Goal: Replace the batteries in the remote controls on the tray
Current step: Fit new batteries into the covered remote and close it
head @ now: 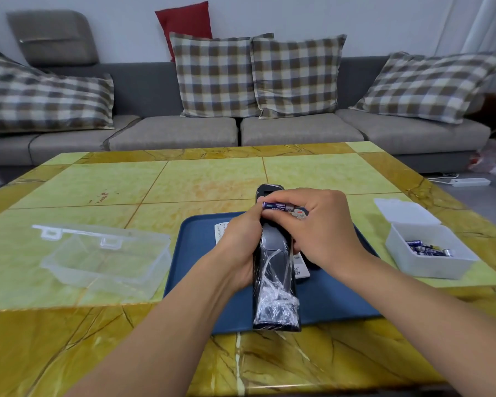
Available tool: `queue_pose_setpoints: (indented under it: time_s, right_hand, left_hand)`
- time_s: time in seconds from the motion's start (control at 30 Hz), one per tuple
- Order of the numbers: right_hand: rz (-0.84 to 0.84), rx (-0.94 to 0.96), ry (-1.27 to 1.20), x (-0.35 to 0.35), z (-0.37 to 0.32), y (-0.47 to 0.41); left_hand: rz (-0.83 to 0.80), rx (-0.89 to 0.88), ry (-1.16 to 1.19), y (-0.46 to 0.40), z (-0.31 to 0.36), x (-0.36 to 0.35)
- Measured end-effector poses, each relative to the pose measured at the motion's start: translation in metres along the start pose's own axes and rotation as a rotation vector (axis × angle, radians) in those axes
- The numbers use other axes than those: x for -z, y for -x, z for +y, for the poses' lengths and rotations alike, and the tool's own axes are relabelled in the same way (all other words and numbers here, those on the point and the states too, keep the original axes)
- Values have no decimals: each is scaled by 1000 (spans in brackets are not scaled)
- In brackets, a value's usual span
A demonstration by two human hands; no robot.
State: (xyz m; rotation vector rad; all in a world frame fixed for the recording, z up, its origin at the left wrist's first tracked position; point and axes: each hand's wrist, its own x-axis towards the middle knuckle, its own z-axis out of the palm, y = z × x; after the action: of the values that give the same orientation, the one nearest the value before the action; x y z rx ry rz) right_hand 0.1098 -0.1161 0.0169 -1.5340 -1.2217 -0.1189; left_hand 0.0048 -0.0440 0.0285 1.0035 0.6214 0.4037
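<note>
Battery change under way on one remote; task incomplete.

Table (pixel 98 181) carries the tray (pixel 327 296); a clear box (pixel 103 253) lies left of the tray, a white box (pixel 430 253) holding batteries right of it. Over the tray, the left hand (pixel 238 245) grips a black remote (pixel 275 267), back up; the right hand (pixel 324 227) pinches a battery (pixel 277 208) at its upper end. Whether this cell is going in or coming out cannot be told. White remotes (pixel 221 230) lie on the tray, apparently unserviced.
</note>
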Motion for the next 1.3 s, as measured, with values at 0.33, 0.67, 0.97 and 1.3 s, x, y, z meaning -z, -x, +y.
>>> queue_pose_setpoints:
  time_s: [0.33,0.67,0.97,1.3]
  right_hand:
    - [-49,-274,-232,6,2,-9]
    - [-108,-268,-217,18,13,-13]
    - [86,-406,-472,26,23,-15]
    - [-183,-618,-760,33,23,-21]
  left_hand:
    - [33,-109,-190,5,-1,-8]
    - [-66,-196,-358,6,-7,-1]
    - [-156,-120,-173,3,-8,1]
    - [-76,-235,-296,-3,-6,10]
